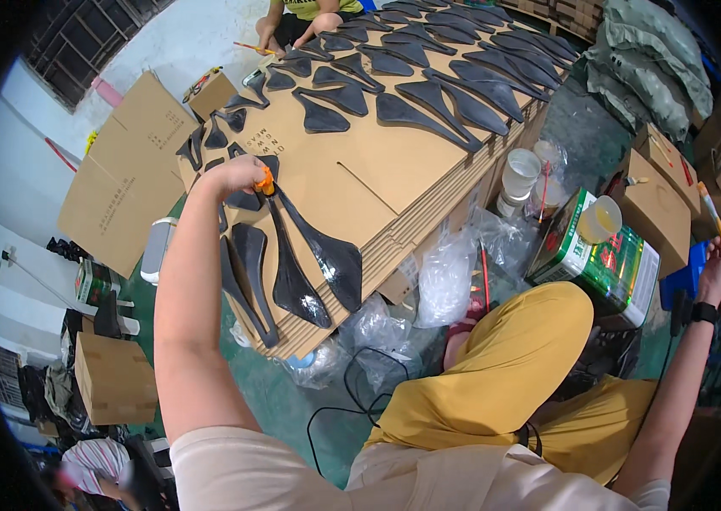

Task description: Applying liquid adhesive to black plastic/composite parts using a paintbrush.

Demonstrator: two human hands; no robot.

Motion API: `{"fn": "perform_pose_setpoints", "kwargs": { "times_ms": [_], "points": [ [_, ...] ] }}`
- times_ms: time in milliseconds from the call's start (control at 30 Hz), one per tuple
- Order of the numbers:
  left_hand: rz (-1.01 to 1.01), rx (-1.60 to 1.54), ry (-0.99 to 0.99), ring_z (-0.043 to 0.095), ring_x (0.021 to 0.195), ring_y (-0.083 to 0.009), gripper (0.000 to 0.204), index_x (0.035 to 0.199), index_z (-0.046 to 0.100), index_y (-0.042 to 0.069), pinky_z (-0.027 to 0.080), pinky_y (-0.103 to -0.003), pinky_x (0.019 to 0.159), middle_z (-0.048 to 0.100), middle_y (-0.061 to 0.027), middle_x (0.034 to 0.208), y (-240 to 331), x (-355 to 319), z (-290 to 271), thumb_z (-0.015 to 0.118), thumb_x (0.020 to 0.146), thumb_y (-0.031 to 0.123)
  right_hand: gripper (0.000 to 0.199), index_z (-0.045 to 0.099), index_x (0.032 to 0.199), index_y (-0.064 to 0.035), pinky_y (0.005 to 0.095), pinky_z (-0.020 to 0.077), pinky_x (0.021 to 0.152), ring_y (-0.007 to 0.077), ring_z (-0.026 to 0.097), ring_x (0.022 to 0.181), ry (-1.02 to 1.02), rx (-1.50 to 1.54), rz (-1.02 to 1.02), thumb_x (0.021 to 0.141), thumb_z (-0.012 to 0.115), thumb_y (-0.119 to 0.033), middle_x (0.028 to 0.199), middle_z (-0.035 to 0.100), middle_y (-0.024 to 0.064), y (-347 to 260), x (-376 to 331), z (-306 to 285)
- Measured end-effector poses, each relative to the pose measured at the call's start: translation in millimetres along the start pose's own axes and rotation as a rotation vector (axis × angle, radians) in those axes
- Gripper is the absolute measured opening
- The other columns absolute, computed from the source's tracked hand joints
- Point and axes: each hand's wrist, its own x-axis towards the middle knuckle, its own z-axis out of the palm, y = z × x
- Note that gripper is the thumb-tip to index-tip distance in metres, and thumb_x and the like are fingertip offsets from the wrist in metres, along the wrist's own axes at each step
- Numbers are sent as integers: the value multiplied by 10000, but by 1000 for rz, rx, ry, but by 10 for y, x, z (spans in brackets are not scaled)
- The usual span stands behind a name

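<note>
- Room: white wall [156, 51] at the upper left; green floor [275, 400]. Other persons visible: 2, 1 at the far end of the work surface [301, 21], 1 at the lower left [96, 464].
- Work surface: 1 stack of flat brown cardboard [352, 170], layered edges visible along its right side.
- Black parts [428, 111]: more than 30, spread over the stack; overlap prevents an exact count.
- Forked black part [292, 272]: 1, glossy, located over the near left end of the stack. Narrow end points to the upper left, 2 broad blades to the lower right; long axis runs diagonally. Contact with the cardboard: cannot tell.
- Green metal tin [603, 260]: 1, right of the stack.
- Left hand [241, 175]: fingers closed, pinching the forked part's narrow end.
- Right hand [720, 264]: fingers pinching 1 slim tool [709, 209], held upright, well apart from the stack.
- Translucent cup [600, 220]: 1, on the tin.
- Orange piece [266, 180]: 1, at the left fingertips.
</note>
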Motion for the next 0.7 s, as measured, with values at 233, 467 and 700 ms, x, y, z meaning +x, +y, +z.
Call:
{"fn": "perform_pose_setpoints", "kwargs": {
  "times_ms": [233,467,700],
  "points": [
    [91,217,93,577,757,-149,220,873,633,-12,460,-272,657,607,-67,778,101,-202,126,589,662,35,307,541,1230,-39,194,408,728,81,487,814,-28,-87,-54,968,399,-114,913,529,8,27,-46,129],
    [146,359,300,576,883,-273,304,962,614,-41,480,-325,740,555,-148,984,127,-447,272,658,666,10,317,533,1243,-55,193,408,735,83,479,803,-43,-87,-53,968,383,-103,904,525,6,74,-69,217],
    [123,390,336,519,1059,-316,366,1020,645,25,446,-361,891,551,-159,1082,-131,-426,342,700,673,127,303,552,1219,-61,191,404,730,83,474,773,-69,-86,-54,967,397,-124,876,524,-5,90,-128,313]
  ]
}}
